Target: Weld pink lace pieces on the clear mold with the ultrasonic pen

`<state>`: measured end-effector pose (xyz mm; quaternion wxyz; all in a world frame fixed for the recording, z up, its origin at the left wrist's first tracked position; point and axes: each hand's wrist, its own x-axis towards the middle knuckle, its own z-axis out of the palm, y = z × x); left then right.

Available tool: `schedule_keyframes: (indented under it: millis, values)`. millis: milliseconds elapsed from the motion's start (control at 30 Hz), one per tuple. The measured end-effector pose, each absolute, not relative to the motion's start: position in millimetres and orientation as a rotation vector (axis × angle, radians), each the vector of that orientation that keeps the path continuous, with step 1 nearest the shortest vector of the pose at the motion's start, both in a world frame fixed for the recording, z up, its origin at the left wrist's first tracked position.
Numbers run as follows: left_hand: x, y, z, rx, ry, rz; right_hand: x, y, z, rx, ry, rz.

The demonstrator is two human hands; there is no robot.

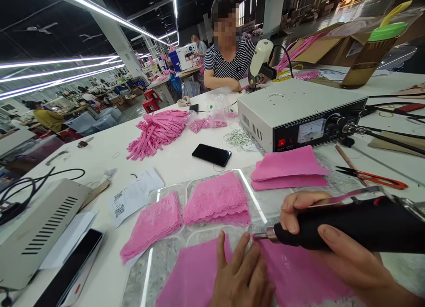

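My right hand is wrapped round a black handheld welding tool, its metal tip pointing left just above a pink fabric piece at the near edge. My left hand lies flat on that fabric with its fingers spread, right beside the tool's tip. Two stacks of pink lace pieces lie just beyond the fabric on a clear sheet. A stack of plain pink fabric sits further right.
A white control box with a meter stands behind the fabric. A black phone, orange scissors, pink strips and a grey box lie on the white table. Opposite, a person in a striped shirt works at a machine.
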<state>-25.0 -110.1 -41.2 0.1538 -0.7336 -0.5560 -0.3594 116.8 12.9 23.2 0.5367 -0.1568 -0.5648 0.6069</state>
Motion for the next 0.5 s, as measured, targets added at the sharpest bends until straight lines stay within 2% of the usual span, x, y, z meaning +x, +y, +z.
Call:
schedule_keyframes:
  millis: [200, 333, 500]
  values:
    - [-22, -110, -47, -2.118, -1.599, -0.966, 121, 10, 24, -0.441, -1.323, 1.461]
    - [-23, -114, -49, -1.984, -1.671, -1.060, 124, 3, 26, -0.503, -1.244, 1.507]
    - [-45, -117, -20, -2.151, -1.982, -0.992, 124, 3, 23, -0.480, -1.341, 1.506]
